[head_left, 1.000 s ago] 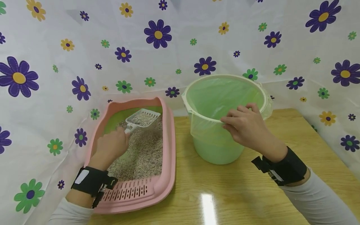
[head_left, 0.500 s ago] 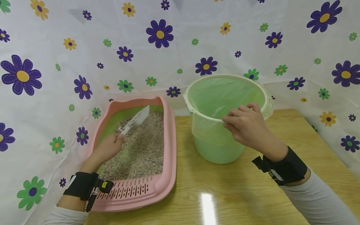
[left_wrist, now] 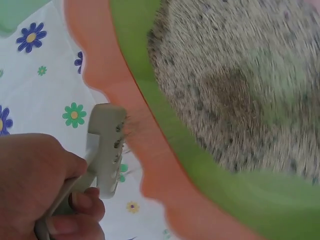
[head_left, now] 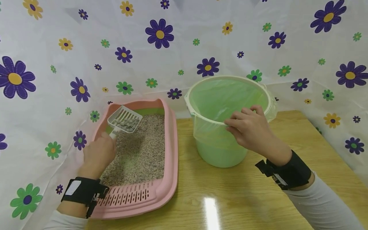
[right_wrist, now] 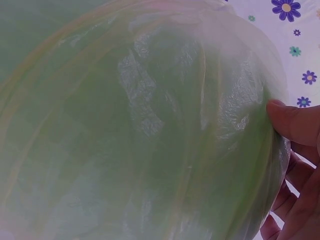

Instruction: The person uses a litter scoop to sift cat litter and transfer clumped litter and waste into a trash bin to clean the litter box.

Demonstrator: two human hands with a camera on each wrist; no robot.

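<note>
My left hand [head_left: 99, 153] grips the handle of a white slotted litter scoop [head_left: 123, 118]. Grey clumps [head_left: 127, 124] lie in the scoop, with bare slots showing at its far side. It is held over the far left part of a pink litter box [head_left: 171, 153], above the speckled cat litter [head_left: 148, 150]. In the left wrist view the scoop [left_wrist: 107, 150] appears edge-on beside the box's wavy rim [left_wrist: 150, 165]. My right hand [head_left: 248, 127] pinches the near rim of a green bucket [head_left: 221, 150]; in the right wrist view its thumb presses on the thin plastic liner [right_wrist: 150, 125].
Box and bucket stand side by side on a wooden table [head_left: 195, 191], with a gap between them. A flower-printed white sheet [head_left: 184, 41] hangs close behind and at the left. The box's front has a slotted pink step [head_left: 129, 195].
The scoop tilted onto its side, then came back level and farther left. Its earlier heap of sandy litter has dwindled to grey clumps. My right hand keeps its place on the bucket.
</note>
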